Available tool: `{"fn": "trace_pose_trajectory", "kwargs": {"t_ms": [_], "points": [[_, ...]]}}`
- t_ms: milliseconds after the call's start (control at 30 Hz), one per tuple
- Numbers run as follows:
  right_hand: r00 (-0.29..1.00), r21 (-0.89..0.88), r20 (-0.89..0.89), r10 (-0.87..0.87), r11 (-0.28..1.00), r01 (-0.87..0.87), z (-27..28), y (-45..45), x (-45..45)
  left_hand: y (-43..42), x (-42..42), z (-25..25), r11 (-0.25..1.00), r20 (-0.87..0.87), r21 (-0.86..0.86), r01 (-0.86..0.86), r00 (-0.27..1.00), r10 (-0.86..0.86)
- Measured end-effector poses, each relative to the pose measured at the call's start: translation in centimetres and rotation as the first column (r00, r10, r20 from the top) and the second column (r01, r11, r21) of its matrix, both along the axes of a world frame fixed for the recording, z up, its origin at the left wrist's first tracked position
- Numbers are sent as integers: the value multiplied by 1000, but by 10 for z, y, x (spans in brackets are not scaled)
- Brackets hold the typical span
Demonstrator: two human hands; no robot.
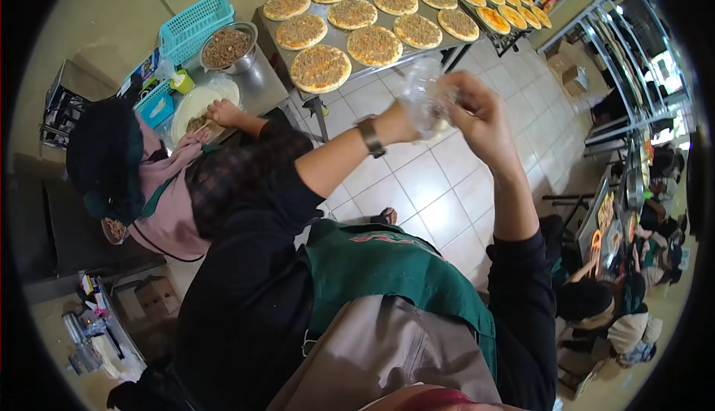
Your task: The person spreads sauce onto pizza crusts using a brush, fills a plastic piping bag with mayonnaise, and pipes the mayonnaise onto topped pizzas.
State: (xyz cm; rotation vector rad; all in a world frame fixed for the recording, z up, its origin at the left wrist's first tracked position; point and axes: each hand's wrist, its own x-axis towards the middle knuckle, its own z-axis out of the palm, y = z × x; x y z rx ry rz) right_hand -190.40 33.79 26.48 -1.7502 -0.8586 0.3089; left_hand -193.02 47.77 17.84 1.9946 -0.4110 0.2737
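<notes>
Left of plastic (422, 87), bowl (244, 64) of topping (226, 47).

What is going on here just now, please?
The wearer's left hand and right hand handle a crumpled, clear plastic piece. Ahead, round flatbreads with brown topping lie in rows on a silver metal table. To the left, a co-worker's hand is at a pale flat round bearing brown crumbs.

The right hand (480, 115) grips clear plastic (423, 89) at the left hand (403, 122); topped flatbreads (374, 45) lie on the far worktop (320, 11), another person (227, 180) at left.
</notes>
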Motion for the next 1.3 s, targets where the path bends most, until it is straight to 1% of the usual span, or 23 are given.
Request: {"fn": "trace_pose_trajectory", "kwargs": {"t_ms": [33, 67, 100, 133, 167, 200, 233, 267, 333, 400, 467, 533, 600, 667, 733, 767, 800, 933, 1000, 1133, 1200, 1233, 1300], "points": [[991, 94, -68, 116, 990, -109, 1, 11, 22, 6, 18, -8, 938, 169, -342, 49, 986, 10], [964, 195, -126, 234, 959, -207, 0, 18, 46, 12, 37, -15, 941, 172, -335, 37, 985, 23], [961, 204, -124, 247, 954, -219, -3, 23, 71, 20, 52, -17, 834, 68, -551, -31, 994, 81], [945, 217, -206, 255, 953, -210, -11, 29, 96, 30, 64, -18, 675, -48, -729, -114, 992, 115], [919, 224, -292, 263, 953, -202, -24, 35, 120, 47, 76, -19, 676, -56, -725, -130, 990, 130], [911, 228, -301, 280, 949, -216, -47, 41, 150, 69, 86, -21, 758, -139, -610, -230, 973, 184], [867, 270, -439, 236, 955, -123, -80, 46, 185, 89, 95, -24, 817, -211, -479, -322, 945, 248], [800, 292, -568, 194, 956, -25, -116, 50, 219, 101, 102, -21, 809, -218, -478, -342, 938, 268], [615, 262, -782, 99, 948, 180, -199, 56, 279, 124, 117, -4, 655, -240, -607, -451, 889, 390], [377, 50, -921, -94, 933, 355, -274, 61, 324, 157, 134, 1, 689, -224, -458, -562, 822, 523], [145, 42, -989, -13, 930, 366, -379, 56, 376, 187, 156, -7, 687, -133, -404, -604, 781, 610], [-14, -195, -977, -213, 863, 466, -422, 68, 393, 212, 176, -6, 630, -168, -363, -687, 713, 681], [-8, -194, -977, -211, 882, 430, -473, 80, 411, 239, 194, -13, 613, -175, -349, -709, 692, 701], [-71, -177, -984, -163, 898, 403, -491, 112, 428, 266, 214, -23, 598, -170, -323, -733, 667, 725], [-120, -104, -991, -50, 860, 499, -512, 146, 437, 284, 233, -29, 603, -71, -389, -696, 675, 734], [-221, 105, -938, 267, 827, 553, -521, 158, 445, 286, 239, -27, 526, -163, -337, -780, 599, 784], [-332, 63, -889, 317, 801, 596, -519, 172, 452, 292, 249, -28, 515, -180, -314, -798, 582, 793], [-376, 64, -873, 310, 838, 542, -527, 174, 449, 305, 277, -39, 457, -224, -301, -837, 528, 819], [-370, 89, -872, 321, 846, 526, -530, 175, 445, 310, 289, -42, 478, -203, -210, -853, 517, 832], [-331, 137, -882, 335, 856, 499, -538, 176, 438, 310, 309, -47, 485, -179, -240, -841, 530, 829], [-307, 170, -886, 347, 860, 481, -538, 177, 436, 306, 318, -46, 388, -212, -318, -865, 464, 860], [-364, 117, -874, 322, 867, 484, -536, 175, 435, 306, 320, -46, 380, -214, -321, -867, 458, 863], [-384, 133, -861, 334, 876, 464, -530, 172, 435, 308, 324, -44, 393, -206, -303, -868, 462, 863]]}}
